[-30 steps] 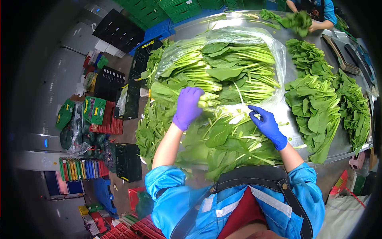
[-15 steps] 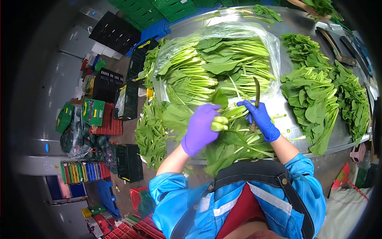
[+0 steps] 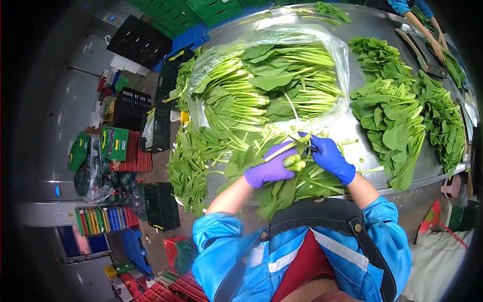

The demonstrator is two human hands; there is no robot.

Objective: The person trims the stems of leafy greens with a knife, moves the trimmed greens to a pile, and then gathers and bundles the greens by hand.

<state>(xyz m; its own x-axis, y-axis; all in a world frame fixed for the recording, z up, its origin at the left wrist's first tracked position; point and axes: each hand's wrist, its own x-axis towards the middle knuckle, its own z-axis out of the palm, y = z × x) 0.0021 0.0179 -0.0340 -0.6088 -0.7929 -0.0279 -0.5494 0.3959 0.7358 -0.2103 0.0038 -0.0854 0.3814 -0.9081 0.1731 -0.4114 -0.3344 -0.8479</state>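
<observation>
My left hand (image 3: 271, 166), in a purple glove, is closed around a bunch of leafy greens (image 3: 294, 162), its pale cut stem ends facing right. My right hand (image 3: 329, 158), in a blue glove, is closed on a knife (image 3: 305, 144), whose dark, thin blade points left above the stems. The handle is hidden in the glove. Just ahead of both hands, a clear plastic bag (image 3: 343, 75) lies open with several bunches of greens (image 3: 297, 75) on it. Loose leaves and stems (image 3: 322, 183) lie under my hands at the table's near edge.
More bunches of greens (image 3: 392, 121) lie on the metal table (image 3: 370, 30) at right. A loose pile (image 3: 188, 168) is on the left. At upper right, a co-worker's hands (image 3: 437, 50) are beside a scale (image 3: 420, 53). Dark crates (image 3: 161, 206) stand left of the table.
My left hand has moved right with the bunch, closer to my right hand. The knife blade has swung from upright to pointing left. The co-worker's hands have come down toward the scale.
</observation>
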